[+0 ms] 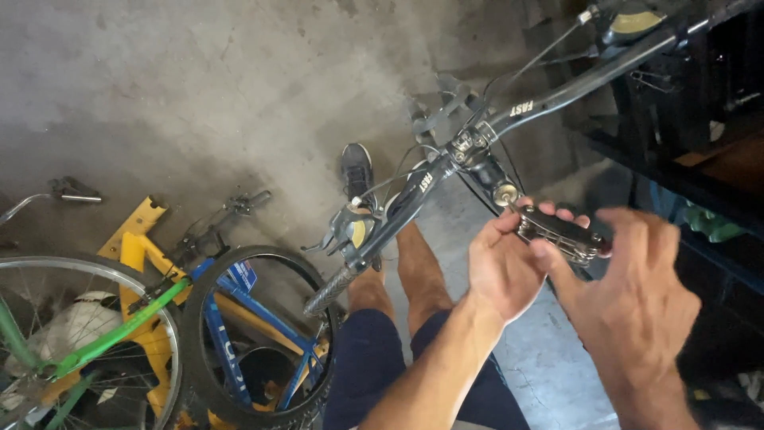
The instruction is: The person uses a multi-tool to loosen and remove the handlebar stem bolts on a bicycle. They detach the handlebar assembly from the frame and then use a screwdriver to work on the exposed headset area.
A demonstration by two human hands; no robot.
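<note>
- The folding multi-tool (561,233), a stubby metal bundle of keys, sits just below and to the right of the bicycle stem (487,171), with 1 end almost touching the stem's top cap bolt (504,193).
- Its long axis runs from that bolt down and to the right, roughly crossing the line of the grey handlebar (557,87), which slants from lower left to upper right above the stem.
- The left hand (503,267) is the nearer of the 2 to the stem: it comes up from below, palm turned toward the tool, thumb and fingers closed narrowly round the end nearest the bolt.
- The right hand (637,299) lies farther from the stem, down and to the right; its index finger and thumb pinch the tool's far end while the other fingers are loosely spread.
- Both forearms rise from the bottom edge toward the stem, wrists bent slightly inward.
- Left of the stem, a brake lever and shifter (350,231) hang on the bar; farther left and lower, a black-tyred wheel (255,334) with a blue frame, a green frame tube (111,338) and yellow parts lie on the concrete floor (199,95).
- Below the stem, the person's bare knees, dark shorts and 1 shoe show.
</note>
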